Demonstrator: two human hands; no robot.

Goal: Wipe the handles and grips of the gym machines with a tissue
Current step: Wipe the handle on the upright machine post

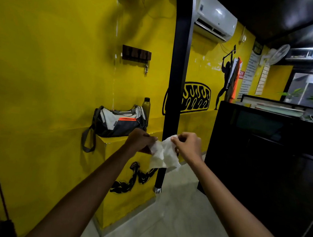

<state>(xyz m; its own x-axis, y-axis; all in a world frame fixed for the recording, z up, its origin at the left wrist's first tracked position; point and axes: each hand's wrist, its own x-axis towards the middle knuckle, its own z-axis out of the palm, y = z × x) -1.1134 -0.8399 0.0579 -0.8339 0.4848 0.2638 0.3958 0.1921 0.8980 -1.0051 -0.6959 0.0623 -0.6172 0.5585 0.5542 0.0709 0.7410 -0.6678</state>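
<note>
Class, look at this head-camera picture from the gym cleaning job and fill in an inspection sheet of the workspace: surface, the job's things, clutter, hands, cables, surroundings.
Surface: yellow ledge built out from the yellow wall; pale tiled floor below.
Job's things: white tissue, crumpled, held up between both hands in front of a black post; no machine handle or grip seen.
Clutter: grey duffel bag on the ledge, its strap hanging over the edge; dark bottle behind it.
Hands: left hand and right hand each pinch the tissue.
Cables: nothing seen.
Surroundings: air conditioner, key rack, wall fan, black counter.
</note>
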